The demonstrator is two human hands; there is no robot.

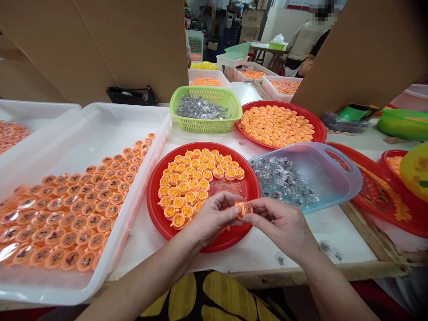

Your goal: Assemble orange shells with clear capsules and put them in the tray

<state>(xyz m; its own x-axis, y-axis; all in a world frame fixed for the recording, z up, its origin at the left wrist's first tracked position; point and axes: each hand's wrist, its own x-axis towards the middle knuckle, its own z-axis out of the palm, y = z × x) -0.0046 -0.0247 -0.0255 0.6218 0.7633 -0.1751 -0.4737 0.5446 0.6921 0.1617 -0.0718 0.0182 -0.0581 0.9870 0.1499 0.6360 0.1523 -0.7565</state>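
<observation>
Both my hands meet over the right part of a red round tray (155,225). Between them is a small orange toy teacup (244,208) with a dark printed pattern on its top. My left hand (217,216) pinches the cup from the left. My right hand (281,223) has its thumb and fingers pressed on the cup's right side. Orange cups with yellow insides (190,185) stand close together on the tray. To the right, a translucent blue basket (324,178) holds clear domed pieces (284,178) with dark prints.
A white bin (113,113) on the left holds rows of orange cups with printed tops (76,214). Behind are a green basket (205,125) of clear pieces and another red tray (319,127) of orange parts. Loose clear pieces (326,246) lie near the wooden edge. A person (301,44) sits beyond.
</observation>
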